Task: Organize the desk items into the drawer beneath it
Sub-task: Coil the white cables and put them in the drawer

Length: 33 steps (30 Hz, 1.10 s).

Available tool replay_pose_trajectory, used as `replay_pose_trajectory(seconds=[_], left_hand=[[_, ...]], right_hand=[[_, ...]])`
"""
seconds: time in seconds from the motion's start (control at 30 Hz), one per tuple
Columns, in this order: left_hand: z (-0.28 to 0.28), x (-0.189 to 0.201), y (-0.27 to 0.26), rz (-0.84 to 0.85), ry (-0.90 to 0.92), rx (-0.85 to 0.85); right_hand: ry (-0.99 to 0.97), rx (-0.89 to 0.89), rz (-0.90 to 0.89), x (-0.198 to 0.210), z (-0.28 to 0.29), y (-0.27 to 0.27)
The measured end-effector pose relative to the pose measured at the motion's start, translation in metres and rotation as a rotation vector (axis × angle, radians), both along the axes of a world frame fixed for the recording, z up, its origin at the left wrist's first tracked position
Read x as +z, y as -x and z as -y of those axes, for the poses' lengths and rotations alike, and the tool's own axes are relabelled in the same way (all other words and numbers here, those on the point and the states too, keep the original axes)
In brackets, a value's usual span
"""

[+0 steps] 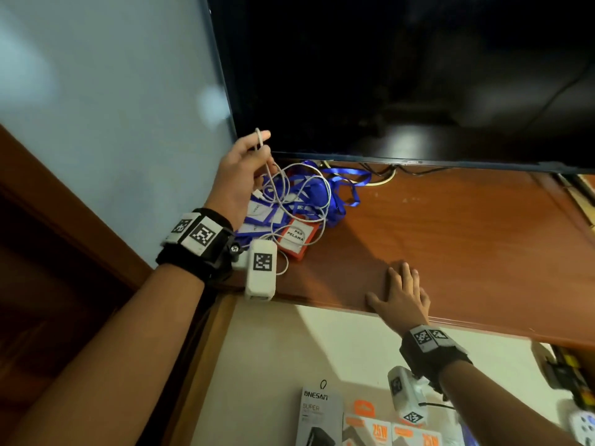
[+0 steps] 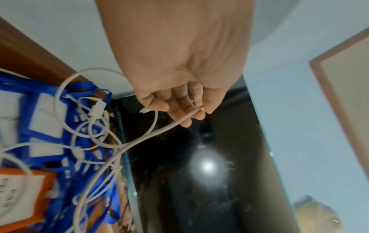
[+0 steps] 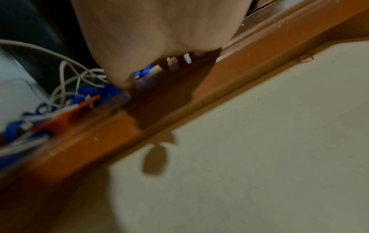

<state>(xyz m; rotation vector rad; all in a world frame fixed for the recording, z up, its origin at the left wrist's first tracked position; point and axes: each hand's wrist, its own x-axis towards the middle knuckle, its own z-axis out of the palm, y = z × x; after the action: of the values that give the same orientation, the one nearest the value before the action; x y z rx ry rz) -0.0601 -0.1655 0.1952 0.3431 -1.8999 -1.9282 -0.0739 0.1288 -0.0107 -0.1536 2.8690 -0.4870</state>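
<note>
Holding: left hand [image 1: 240, 175] pinches white cable [image 1: 297, 201] up above desk [image 1: 450, 239]
Resting: right hand [image 1: 402, 294], fingers flat, on desk edge
Lying: cable loops over blue lanyards [image 1: 338, 194], orange badge [image 1: 297, 238]
Below: open drawer [image 1: 322, 342] with boxes [image 1: 320, 413]

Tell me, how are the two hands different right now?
The left hand is raised above the desk; the right hand lies flat on it. The left hand pinches a white cable; the right hand holds nothing. Both wear black wrist straps.
</note>
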Motion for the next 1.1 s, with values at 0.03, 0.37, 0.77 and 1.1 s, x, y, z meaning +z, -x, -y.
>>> replay_pose_trajectory(seconds=[0.03, 0.37, 0.77, 1.1], left_hand=[[-0.005, 0.011, -0.005, -0.026, 0.044, -0.028], [-0.083, 0.086, -0.045, -0.228, 0.259, -0.229], [-0.113, 0.113, -0.107, -0.249, 0.183, 0.024], [-0.061, 0.103, -0.138, -0.291, -0.118, 0.348]], right_hand=[[0.070, -0.016, 0.053, 0.006, 0.000, 0.004], [1.054, 0.335, -0.057, 0.134, 0.034, 0.002], [0.612, 0.263, -0.049, 0.099, 0.032, 0.010], [0.433, 0.047, -0.160, 0.123, -0.012, 0.063]])
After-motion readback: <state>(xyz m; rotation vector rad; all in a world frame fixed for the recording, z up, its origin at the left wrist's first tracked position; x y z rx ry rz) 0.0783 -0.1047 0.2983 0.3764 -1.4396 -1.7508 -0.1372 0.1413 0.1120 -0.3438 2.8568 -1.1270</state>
